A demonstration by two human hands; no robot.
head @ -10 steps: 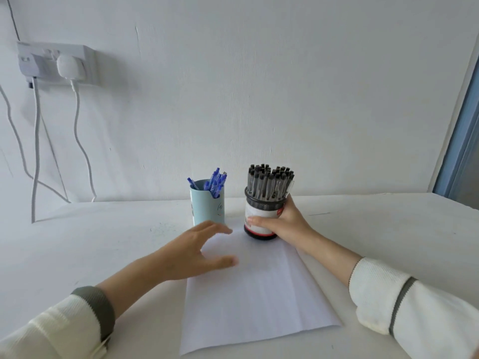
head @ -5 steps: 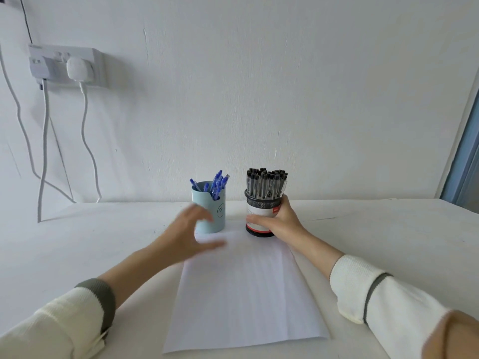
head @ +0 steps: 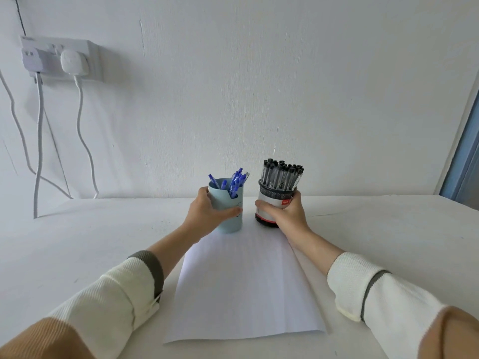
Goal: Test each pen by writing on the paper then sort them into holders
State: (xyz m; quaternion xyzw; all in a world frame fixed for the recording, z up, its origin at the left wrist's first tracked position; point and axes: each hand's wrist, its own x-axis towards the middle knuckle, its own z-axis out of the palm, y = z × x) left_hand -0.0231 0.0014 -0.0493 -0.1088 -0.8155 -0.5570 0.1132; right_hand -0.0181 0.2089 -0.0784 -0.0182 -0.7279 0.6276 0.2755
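A blank white sheet of paper (head: 246, 286) lies on the white table in front of me. At its far edge stand two holders. The light blue cup (head: 230, 221) on the left carries several blue pens (head: 237, 181), and my left hand (head: 207, 212) grips it round the side. The white, black and red holder (head: 270, 200) on the right is packed with several black-capped pens (head: 281, 173); my right hand (head: 286, 212) grips it from the right.
The white table (head: 103, 242) runs back to a white wall. A power socket (head: 59, 58) with a plug and hanging white cables (head: 39, 141) is on the wall at far left. A blue door frame (head: 464, 156) stands at the right edge.
My left hand left the paper, moved forward and took hold of the blue cup. My right hand has kept its grip on the black pen holder.
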